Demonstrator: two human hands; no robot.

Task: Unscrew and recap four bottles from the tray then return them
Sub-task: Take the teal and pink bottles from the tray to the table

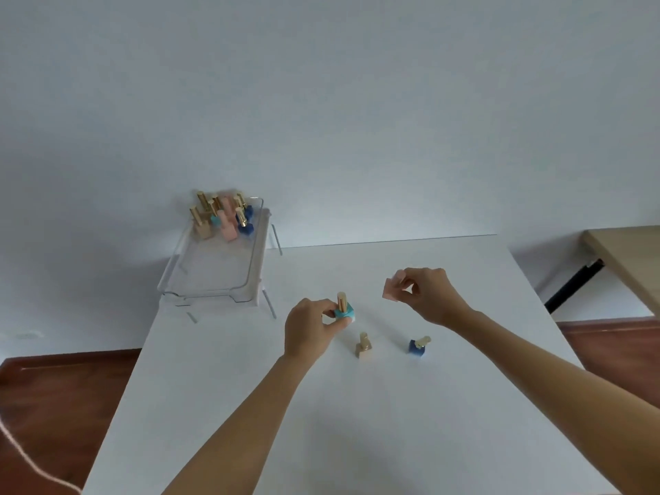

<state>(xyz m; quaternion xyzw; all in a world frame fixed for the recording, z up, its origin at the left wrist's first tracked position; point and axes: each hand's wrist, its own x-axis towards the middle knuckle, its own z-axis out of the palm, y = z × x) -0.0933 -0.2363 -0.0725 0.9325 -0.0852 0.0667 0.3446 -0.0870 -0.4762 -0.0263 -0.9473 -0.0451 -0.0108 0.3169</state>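
Observation:
On the white table, my left hand grips a teal bottle with an upright gold cap. My right hand holds a pink bottle lifted above the table; its cap is hidden by my fingers. A beige bottle with a gold cap stands between my hands, nearer to me. A dark blue bottle with a tilted gold cap stands to its right. The clear tray sits raised on legs at the table's far left, with several more bottles clustered at its far end.
A wooden table with a black leg stands at the right edge. Red-brown floor shows on both sides. A thin cord curves across the floor at lower left. A pale wall rises behind the table.

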